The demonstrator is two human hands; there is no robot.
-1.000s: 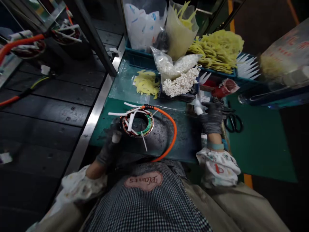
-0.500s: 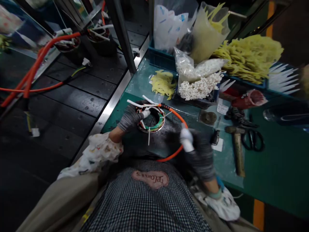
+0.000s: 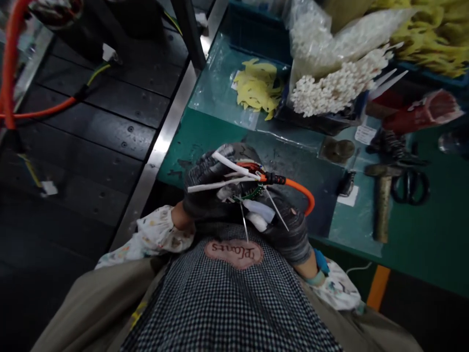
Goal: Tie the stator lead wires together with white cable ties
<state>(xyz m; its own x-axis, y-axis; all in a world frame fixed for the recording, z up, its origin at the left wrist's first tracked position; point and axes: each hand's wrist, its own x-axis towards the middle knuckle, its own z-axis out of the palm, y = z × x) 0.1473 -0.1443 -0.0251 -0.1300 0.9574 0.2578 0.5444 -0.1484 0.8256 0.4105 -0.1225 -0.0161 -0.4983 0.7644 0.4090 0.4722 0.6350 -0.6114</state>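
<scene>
A ring-shaped motor stator (image 3: 252, 171) with reddish windings and a green edge is held up close to my apron, tilted. My left hand (image 3: 205, 195), in a grey knitted glove, is closed around its left and far side. From the right, my right hand (image 3: 289, 227) grips the near side, with white covers on two of its fingertips. An orange cable (image 3: 306, 193) with a black-wrapped end curves off to the right. Two white sleeves (image 3: 207, 186) point left from that joint, and thin white cable ties (image 3: 277, 210) stick out toward me. Much of the ring is hidden by my gloves.
On the green bench lie yellow strips (image 3: 258, 88), bundled white sleeves (image 3: 330, 90), a hammer (image 3: 383, 205), black scissors (image 3: 410, 187) and a red roll (image 3: 425, 112). Left of the metal edge (image 3: 161, 142) runs a dark slatted conveyor (image 3: 117, 122) with other orange cables (image 3: 47, 111).
The stator has been lifted from the bench and tilted toward my body. My right hand has left the orange cable and moved left onto the stator. The view has dipped closer.
</scene>
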